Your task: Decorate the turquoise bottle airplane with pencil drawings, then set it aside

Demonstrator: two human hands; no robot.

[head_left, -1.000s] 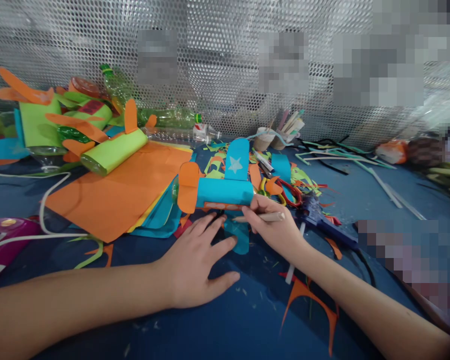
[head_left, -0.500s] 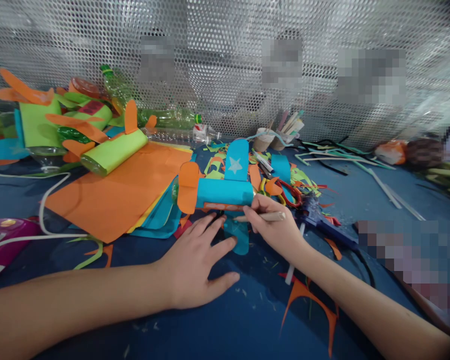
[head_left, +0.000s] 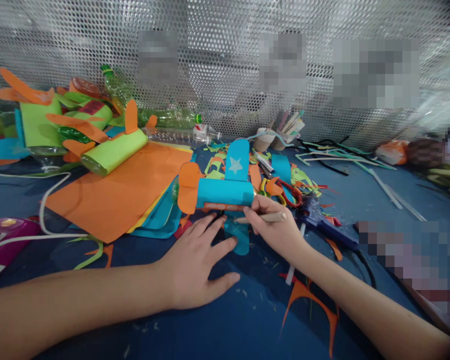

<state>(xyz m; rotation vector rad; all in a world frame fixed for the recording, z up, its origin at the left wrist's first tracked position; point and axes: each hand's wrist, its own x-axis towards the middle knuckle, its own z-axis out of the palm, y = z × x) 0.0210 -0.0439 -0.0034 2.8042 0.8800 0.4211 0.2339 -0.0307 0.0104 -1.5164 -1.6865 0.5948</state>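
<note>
A toy airplane (head_left: 225, 192) made of a plastic bottle wrapped in blue paper lies in the middle of the table, with orange tail pieces (head_left: 188, 187). Its upper wing (head_left: 238, 157) bears a pale star; the lower wing (head_left: 242, 242) lies in shadow toward me. My left hand (head_left: 197, 265) rests flat, fingers spread, with the fingertips at that lower wing. In my right hand (head_left: 272, 215) is a light-coloured pen (head_left: 273, 217), pinched between the fingers, its tip over or on the lower wing. Whether the tip touches the paper I cannot tell.
Orange paper sheets (head_left: 123, 190) lie at left beside a green bottle plane (head_left: 114, 152). Behind the blue plane are paper scraps and red-handled scissors (head_left: 292, 194). A blue glue gun (head_left: 330, 227) lies at right. Cups of pens (head_left: 263, 140) stand by the perforated metal wall (head_left: 217, 60).
</note>
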